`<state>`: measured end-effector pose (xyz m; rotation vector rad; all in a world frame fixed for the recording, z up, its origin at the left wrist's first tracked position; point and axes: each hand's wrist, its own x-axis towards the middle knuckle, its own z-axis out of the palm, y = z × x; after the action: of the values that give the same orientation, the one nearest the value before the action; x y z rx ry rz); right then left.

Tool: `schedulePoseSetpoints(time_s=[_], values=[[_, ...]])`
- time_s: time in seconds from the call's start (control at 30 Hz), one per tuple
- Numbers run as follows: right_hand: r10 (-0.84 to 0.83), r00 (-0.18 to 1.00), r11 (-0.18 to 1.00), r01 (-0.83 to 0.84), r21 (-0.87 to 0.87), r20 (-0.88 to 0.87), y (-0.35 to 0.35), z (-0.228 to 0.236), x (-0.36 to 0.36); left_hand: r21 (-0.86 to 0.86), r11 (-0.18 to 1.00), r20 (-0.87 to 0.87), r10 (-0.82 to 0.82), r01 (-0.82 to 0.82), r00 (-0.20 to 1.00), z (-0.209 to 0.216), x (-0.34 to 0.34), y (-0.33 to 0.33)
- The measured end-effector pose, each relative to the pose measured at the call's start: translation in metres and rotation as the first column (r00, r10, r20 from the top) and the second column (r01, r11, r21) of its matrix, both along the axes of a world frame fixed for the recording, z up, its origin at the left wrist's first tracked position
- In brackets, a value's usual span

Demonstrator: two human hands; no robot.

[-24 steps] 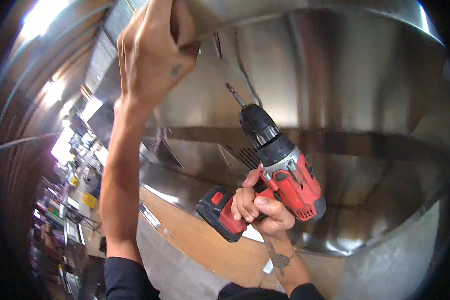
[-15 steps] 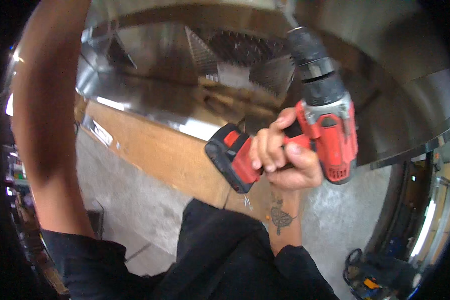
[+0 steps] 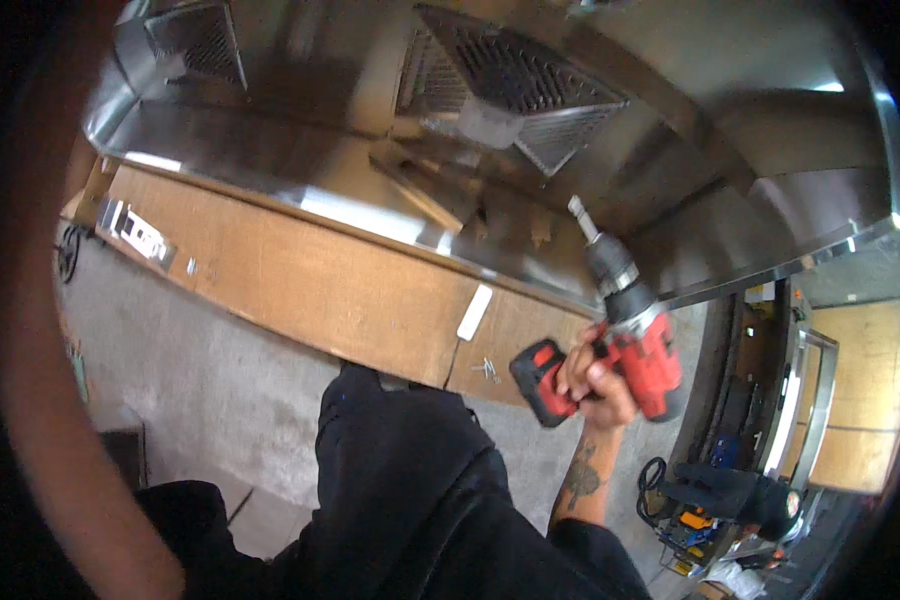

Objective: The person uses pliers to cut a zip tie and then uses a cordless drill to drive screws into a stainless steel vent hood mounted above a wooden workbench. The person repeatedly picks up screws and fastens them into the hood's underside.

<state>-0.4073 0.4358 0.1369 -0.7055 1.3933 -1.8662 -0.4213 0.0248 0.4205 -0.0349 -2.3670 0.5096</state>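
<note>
My right hand point(image 3: 600, 385) is closed around the handle of a red and black cordless drill point(image 3: 655, 365). The drill tilts upward, and a short silver bit point(image 3: 583, 215) sticks out of its chuck. That bit is apart from the shiny metal hood point(image 3: 300, 150) behind it, as far as I can judge. My left forearm point(image 3: 45, 380) rises blurred along the left edge, and its hand lies beyond the picture. Just left of the drill's battery, several small screws point(image 3: 486, 370) lie on a long wooden board point(image 3: 310, 270).
The board also bears a white strip point(image 3: 475, 312) and a silver bracket-like piece point(image 3: 135, 235). Slatted metal filters point(image 3: 515, 75) sit in the hood above. A wooden strip point(image 3: 425, 195) shows against the metal. Dark gear and cables point(image 3: 700, 500) stand on the floor at the lower right.
My right hand has brought the drill down and to the right, away from the upper metal. My left forearm has shifted toward the left edge. The view has swung, showing more of the board.
</note>
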Motion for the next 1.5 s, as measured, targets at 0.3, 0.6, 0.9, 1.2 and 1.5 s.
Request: schedulePoseSetpoints(time_s=[0.3,0.6,0.9,1.2,1.5], values=[[-0.181,0.961,0.980,0.158,0.124,0.209,0.013,-0.055,0.130,-0.180,0.969,-0.269,-0.216,0.172,0.938,0.092,-0.013,-0.001],[-0.330,0.937,0.929,0.344,-0.139,0.117,-0.034,-0.085,0.124,-0.005,0.997,-0.248,0.078,-0.082,0.966,0.047,0.059,-0.028],[-0.283,0.958,0.953,0.274,-0.129,-0.053,-0.043,-0.058,0.090,-0.038,0.999,-0.206,-0.009,0.001,0.979,0.048,0.088,-0.048],[-0.225,0.973,0.969,0.219,0.118,0.046,0.029,-0.099,0.144,0.087,0.943,-0.358,-0.272,0.322,0.893,-0.025,0.134,0.012],[-0.299,0.919,0.926,0.213,0.313,0.257,0.045,-0.103,0.148,0.606,0.359,0.704,-0.657,-0.710,0.270,-0.515,0.458,0.124]])
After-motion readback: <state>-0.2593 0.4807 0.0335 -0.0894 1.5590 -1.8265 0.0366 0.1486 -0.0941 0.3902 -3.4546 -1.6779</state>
